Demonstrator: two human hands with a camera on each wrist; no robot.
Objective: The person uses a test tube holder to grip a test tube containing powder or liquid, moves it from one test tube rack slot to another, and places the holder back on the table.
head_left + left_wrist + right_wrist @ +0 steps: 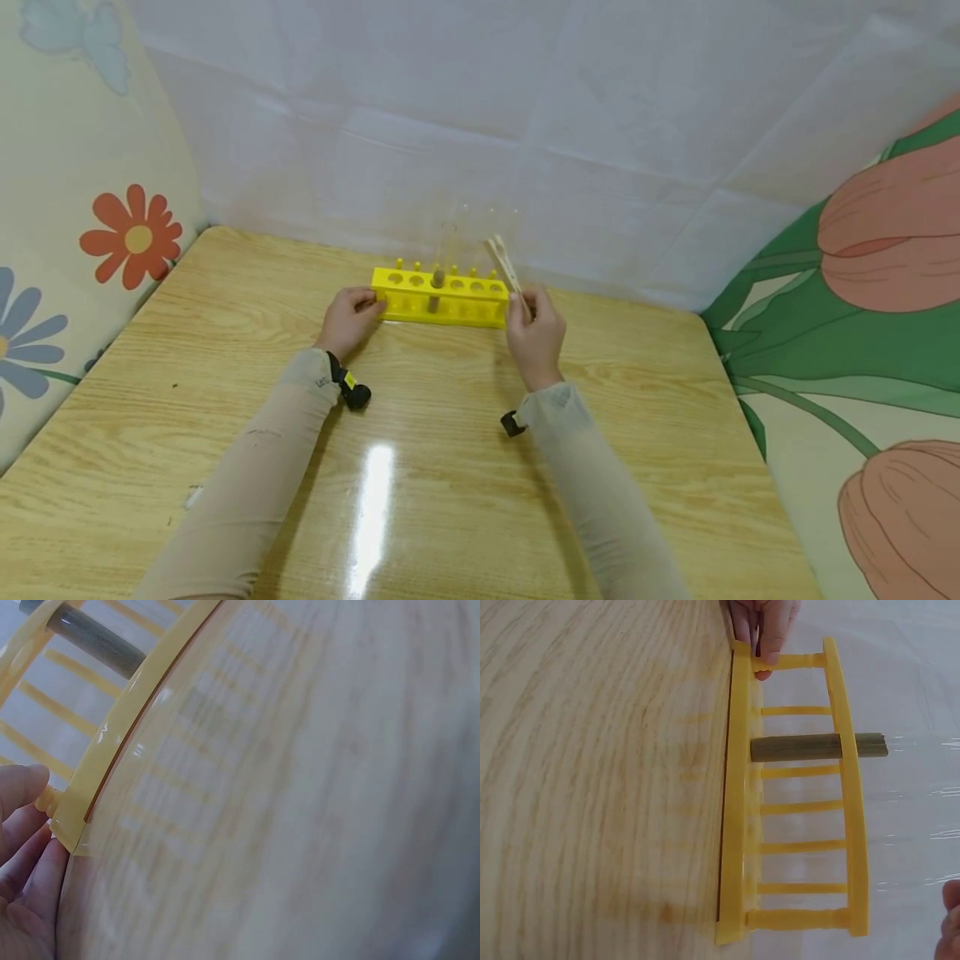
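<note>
A yellow test tube rack (442, 317) stands on the wooden table near the back wall. Through its third hole from the left rises a grey-brown cylinder (795, 747), with faint outlines of clear tubes (451, 242) above and behind the rack. My left hand (350, 321) grips the rack's left end, thumb and fingers about the end post (799, 662). At the right end, my right hand (537, 336) pinches a pale wooden test tube clamp (504, 260), which points up and back. Only a bit of the right hand (950, 926) enters the right wrist view; the clamp is outside it.
A white sheet (450, 108) hangs right behind the rack. Printed floral panels (885, 350) border the table (637, 467) on both sides. A small white scrap (192, 497) lies by the left forearm.
</note>
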